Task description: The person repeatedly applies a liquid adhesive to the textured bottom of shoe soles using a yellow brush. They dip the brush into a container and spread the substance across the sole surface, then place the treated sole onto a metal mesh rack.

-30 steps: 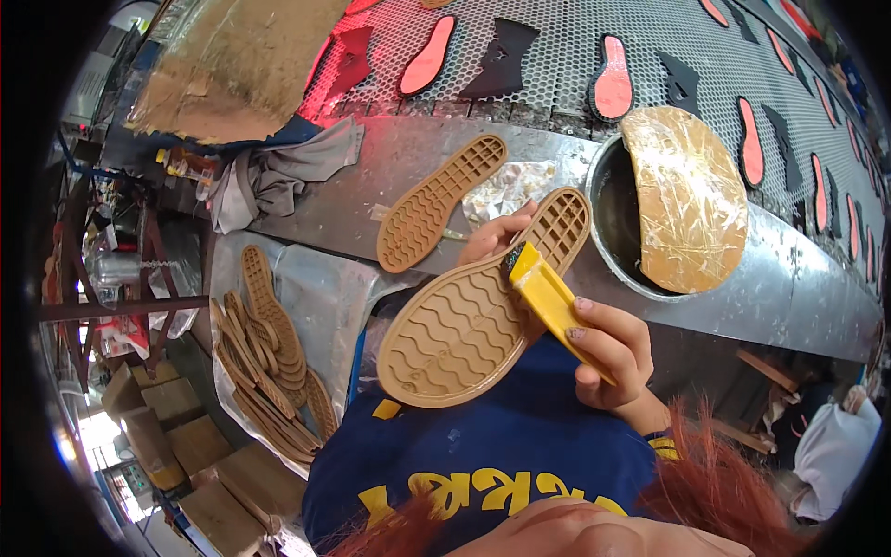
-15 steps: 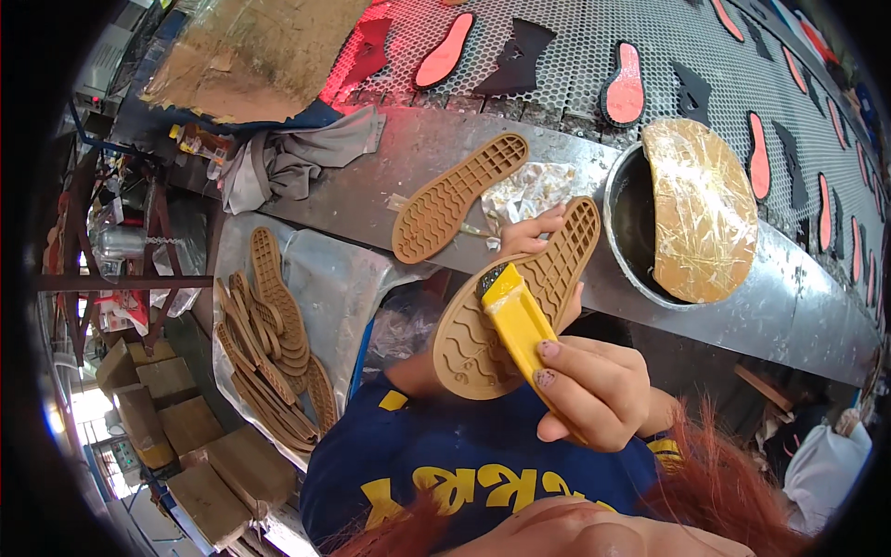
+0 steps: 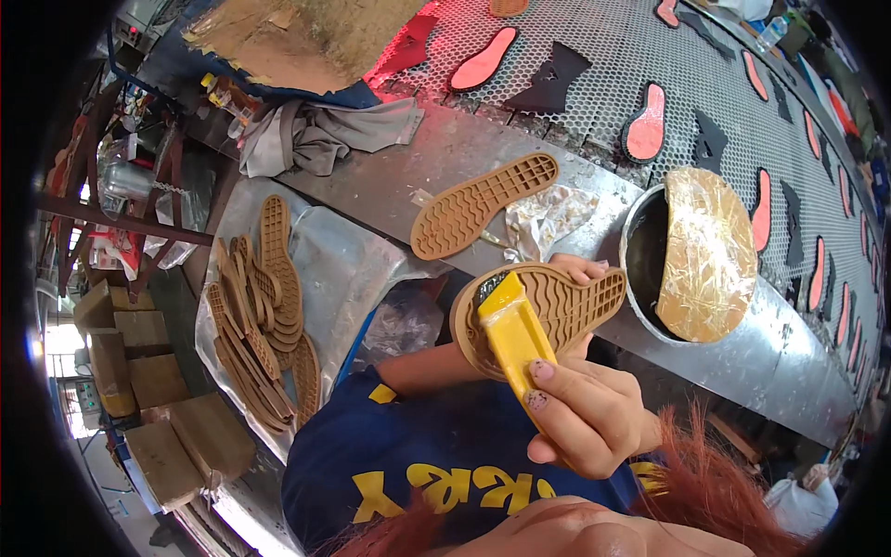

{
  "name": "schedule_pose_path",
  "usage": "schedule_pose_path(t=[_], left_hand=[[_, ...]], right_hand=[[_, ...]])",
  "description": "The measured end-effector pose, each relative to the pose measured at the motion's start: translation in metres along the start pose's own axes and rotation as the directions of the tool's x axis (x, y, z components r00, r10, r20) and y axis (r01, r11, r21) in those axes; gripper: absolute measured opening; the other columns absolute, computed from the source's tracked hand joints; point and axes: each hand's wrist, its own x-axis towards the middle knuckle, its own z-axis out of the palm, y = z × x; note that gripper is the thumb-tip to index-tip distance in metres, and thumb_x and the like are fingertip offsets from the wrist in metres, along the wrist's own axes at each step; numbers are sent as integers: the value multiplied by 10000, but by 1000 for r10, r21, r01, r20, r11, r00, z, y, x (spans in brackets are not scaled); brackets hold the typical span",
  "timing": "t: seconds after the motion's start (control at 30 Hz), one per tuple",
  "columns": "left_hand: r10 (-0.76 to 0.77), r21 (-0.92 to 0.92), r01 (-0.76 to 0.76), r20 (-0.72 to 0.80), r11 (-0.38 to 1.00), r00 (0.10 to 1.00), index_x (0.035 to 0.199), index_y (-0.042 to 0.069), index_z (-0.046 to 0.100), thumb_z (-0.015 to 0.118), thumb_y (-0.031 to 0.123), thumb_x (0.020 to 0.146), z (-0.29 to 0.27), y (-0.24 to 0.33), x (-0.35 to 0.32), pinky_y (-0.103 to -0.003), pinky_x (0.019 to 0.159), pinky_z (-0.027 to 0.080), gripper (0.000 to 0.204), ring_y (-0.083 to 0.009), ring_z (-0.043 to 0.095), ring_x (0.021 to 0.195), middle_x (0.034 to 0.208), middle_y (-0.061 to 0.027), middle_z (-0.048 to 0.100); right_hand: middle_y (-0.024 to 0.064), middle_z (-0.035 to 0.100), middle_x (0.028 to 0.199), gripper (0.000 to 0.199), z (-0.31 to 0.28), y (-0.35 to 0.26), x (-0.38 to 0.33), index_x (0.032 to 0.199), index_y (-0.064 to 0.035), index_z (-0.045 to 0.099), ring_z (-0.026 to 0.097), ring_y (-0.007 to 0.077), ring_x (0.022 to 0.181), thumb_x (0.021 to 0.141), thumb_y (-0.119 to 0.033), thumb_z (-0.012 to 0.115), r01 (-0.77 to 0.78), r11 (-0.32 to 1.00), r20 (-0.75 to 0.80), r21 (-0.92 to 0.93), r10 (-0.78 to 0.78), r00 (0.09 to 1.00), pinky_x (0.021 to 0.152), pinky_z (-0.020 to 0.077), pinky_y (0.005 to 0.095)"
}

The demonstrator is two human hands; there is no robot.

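Note:
My left hand (image 3: pixel 579 268) holds a tan shoe sole (image 3: pixel 557 306), tread side up, from behind; its fingers curl over the sole's narrower end. My right hand (image 3: pixel 585 413) grips a yellow-handled brush (image 3: pixel 515 320). The brush's dark bristles (image 3: pixel 489 288) touch the edge of the sole's broad end. Another tan sole (image 3: pixel 483 206) lies tread up on the metal ledge beyond. Right of my hands stands a round metal pot (image 3: pixel 640 243), partly covered by a shiny, tape-wrapped brown board (image 3: pixel 710 255).
A perforated belt (image 3: pixel 594 121) carries pink-topped insoles (image 3: pixel 645 130) and black cut pieces (image 3: pixel 549 79). To the left, several soles (image 3: pixel 278 269) are piled on a plastic-covered surface (image 3: pixel 325 251). A grey cloth (image 3: pixel 325 135) and crumpled wrapping (image 3: pixel 548 218) lie on the metal ledge (image 3: pixel 380 186). Cardboard boxes (image 3: pixel 186 446) stand lower left.
The held sole has turned clockwise, its narrow end swinging lower and to the right. The brush has shifted slightly left along its rim. The whole view has also shifted a little.

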Motion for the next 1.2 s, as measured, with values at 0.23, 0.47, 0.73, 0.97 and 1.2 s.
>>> schedule_pose_path(t=[0.23, 0.47, 0.73, 0.97, 1.2], left_hand=[[-59, -345, 4, -148, 939, 987, 1073, 67, 435, 644, 68, 801, 27, -15, -11, -357, 994, 378, 343, -217, 475, 1136, 1111, -96, 473], [-203, -734, 86, -72, 673, 976, 1072, 49, 467, 580, 270, 901, 34, -32, -23, -352, 990, 377, 302, -209, 478, 1117, 1090, -102, 486], [-354, -896, 400, 317, 192, 880, 1191, 51, 448, 557, 233, 916, -1, -8, -15, -377, 1040, 356, 347, -235, 441, 1210, 1212, -132, 492], [-298, -599, 423, 301, 680, 906, 1311, 67, 340, 685, 35, 792, -30, 5, -3, -363, 1046, 368, 625, -192, 436, 1224, 1247, -109, 475], [-499, -628, 506, 208, 591, 841, 1370, -9, 304, 320, 724, 848, -66, 3, 10, -314, 543, 536, 900, -222, 609, 665, 1155, -269, 541]], right_hand=[[258, 607, 1027, 336, -2, 1, -1, 923, 85, 582, 670, 296, 769, 899, -249, 599, 0, 997, 64, 83, -5, 998, 663, 578, 319], [248, 612, 1039, 299, -3, 2, -2, 930, 72, 590, 669, 298, 793, 901, -225, 586, -6, 992, 56, 128, -1, 998, 662, 576, 315], [240, 623, 1023, 225, 1, 12, -10, 865, 43, 577, 670, 273, 752, 869, -179, 537, 40, 996, -32, 85, -38, 999, 617, 565, 306], [144, 597, 939, 319, -13, 11, -12, 984, -50, 479, 612, 243, 696, 761, -12, 704, -129, 991, 14, 22, 129, 992, 592, 514, 339], [167, 617, 1012, 349, -7, 32, -8, 1079, -17, 590, 626, 277, 801, 750, 98, 622, -368, 895, -394, -252, 253, 884, 657, 513, 320]])
